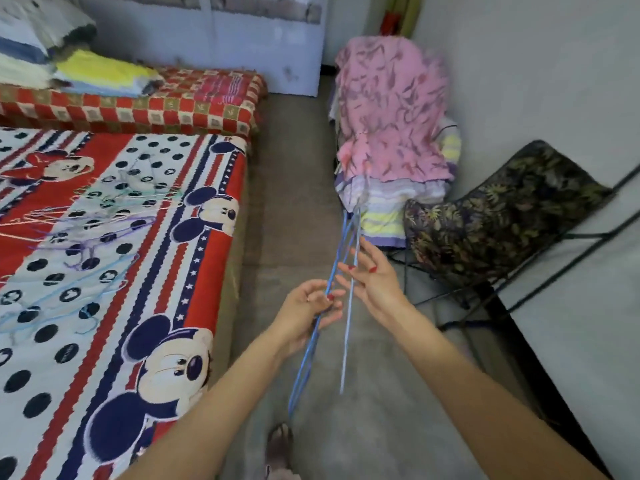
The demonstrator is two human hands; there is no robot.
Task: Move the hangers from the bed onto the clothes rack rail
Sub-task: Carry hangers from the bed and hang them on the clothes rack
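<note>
Bare foot (279,441): lowest in view, on the grey floor (381,427) between the two forearms, toes pointing away from the camera.
Bed (214,216): fills the left side, covered with a red, white and navy cartoon-mouse sheet.
Hangers on the bed (90,223): a loose tangle of thin wire hangers in pale green, purple, pink and light blue lies on the sheet toward its left half; how many there are is unclear.
Second mattress (194,105): behind the bed, in a red and cream checked cover, with folded yellow, blue and white bedding (97,72) stacked at its left end.
Left hand (313,306): over the floor just right of the bed's edge, fingers curled round the blue hangers, thumb on top.
Blue hangers (313,341): a bunch of thin blue wire hangers held edge-on, running from near the foot up through both hands toward the rack; the far ends blur against the cloth.
Right hand (372,277): just right of the left hand, fingers spread and nearly straight, open wide; its fingertips touch the blue wires without closing on them.
Clothes rack (581,233): thin black bars show at the right, against the pale wall; a dark leaf-print cloth (502,216) hangs over it.
Pink cloth (391,109): a pink patterned cloth hangs left of the dark one, above striped pastel fabric (391,209).
</note>
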